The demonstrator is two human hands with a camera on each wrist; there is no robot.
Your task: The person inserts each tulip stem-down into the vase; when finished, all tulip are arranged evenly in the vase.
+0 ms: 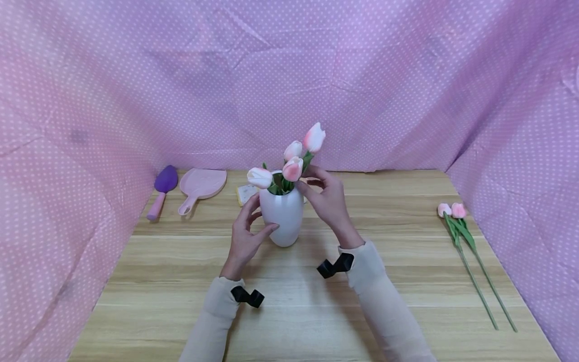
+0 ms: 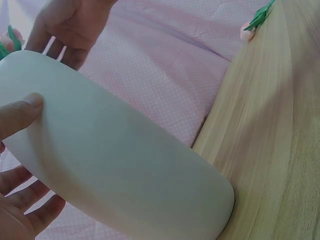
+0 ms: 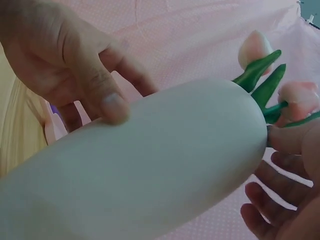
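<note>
The vase stands between the hands on the worktop, its long axis near upright and its mouth facing up. The left hand grips its side, thumb in front. The right hand has its fingers bent at the rim, by the stems of the four tulips in the mouth; whether it pinches a stem, I cannot tell. Two loose tulips lie well apart to the right, nearer the right hand, blooms at the far end, stems slanting back toward the person's side.
</note>
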